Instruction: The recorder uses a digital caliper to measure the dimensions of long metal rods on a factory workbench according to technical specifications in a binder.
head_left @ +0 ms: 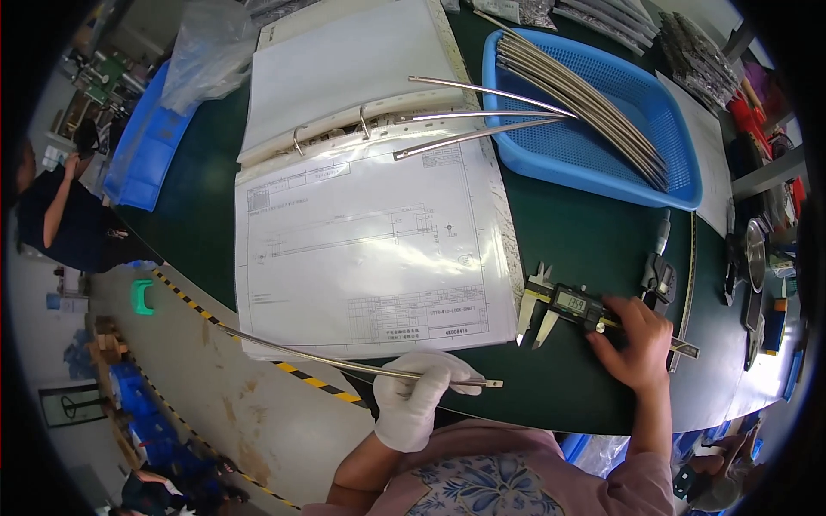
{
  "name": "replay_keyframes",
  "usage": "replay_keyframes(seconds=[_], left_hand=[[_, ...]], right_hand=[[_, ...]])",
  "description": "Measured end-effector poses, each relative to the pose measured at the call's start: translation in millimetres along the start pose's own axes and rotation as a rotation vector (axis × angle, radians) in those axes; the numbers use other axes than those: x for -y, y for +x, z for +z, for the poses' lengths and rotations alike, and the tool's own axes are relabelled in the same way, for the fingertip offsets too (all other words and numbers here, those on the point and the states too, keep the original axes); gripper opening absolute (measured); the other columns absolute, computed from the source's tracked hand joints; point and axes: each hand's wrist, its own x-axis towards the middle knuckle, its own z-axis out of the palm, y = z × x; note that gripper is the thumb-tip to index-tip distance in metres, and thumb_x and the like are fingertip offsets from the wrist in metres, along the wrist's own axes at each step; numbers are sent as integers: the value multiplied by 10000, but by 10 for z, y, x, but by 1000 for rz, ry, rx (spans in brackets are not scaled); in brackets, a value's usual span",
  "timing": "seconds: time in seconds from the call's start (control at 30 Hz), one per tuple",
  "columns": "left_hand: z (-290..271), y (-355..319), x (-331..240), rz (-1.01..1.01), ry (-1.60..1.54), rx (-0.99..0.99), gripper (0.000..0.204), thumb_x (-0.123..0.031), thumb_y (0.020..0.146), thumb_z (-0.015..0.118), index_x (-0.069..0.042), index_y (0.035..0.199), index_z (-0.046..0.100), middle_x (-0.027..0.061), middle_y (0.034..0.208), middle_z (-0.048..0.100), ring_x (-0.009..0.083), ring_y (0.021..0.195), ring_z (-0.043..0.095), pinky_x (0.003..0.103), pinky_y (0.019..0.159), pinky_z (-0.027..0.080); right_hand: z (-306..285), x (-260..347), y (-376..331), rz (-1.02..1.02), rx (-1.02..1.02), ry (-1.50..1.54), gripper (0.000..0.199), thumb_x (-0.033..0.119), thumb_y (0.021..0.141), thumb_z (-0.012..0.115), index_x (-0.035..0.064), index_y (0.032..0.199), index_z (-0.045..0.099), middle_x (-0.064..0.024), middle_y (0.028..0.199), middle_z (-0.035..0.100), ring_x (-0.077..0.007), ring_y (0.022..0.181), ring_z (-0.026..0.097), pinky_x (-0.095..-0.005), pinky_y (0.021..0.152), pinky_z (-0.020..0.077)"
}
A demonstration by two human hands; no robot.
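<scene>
A white glove covers my left hand (415, 397), which is closed round a long, thin metal rod (318, 357) close to its near end. That end, with a small hole in it, pokes out to the right of my fingers, and the rest runs left past the table edge. My bare right hand (635, 346) grips a digital caliper (570, 300) at the table's right side. The caliper's jaws are apart with nothing between them, pointing left toward the open ring binder (379, 249), whose sleeved page shows a technical drawing.
A blue perforated basket (594, 176) holds several metal rods (585, 103); three more rods (482, 113) reach from it over the binder. A micrometer (661, 271) lies beyond my right hand. At far left are a blue bin (142, 146), a plastic bag (206, 52) and another person (64, 211).
</scene>
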Motion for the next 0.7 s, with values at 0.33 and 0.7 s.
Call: replay_keyframes(seconds=[0.33, 0.7], left_hand=[[-19, 7, 12, -5, -45, 20, 126, 4, 897, 471, 84, 900, 569, 203, 886, 612, 265, 787, 643, 354, 736, 555], [-10, -4, -3, -11, -23, 16, 137, 6, 900, 459, 91, 904, 567, 216, 889, 616, 260, 784, 644, 351, 743, 549]], right_hand=[[0, 11, 9, 19, 2, 21, 367, 268, 651, 728, 61, 930, 609, -53, 661, 552, -235, 537, 564, -332, 483, 430], [-8, 18, 5, 20, 5, 9, 359, 267, 652, 726, 63, 924, 609, -53, 655, 546, -240, 532, 556, -337, 482, 421]])
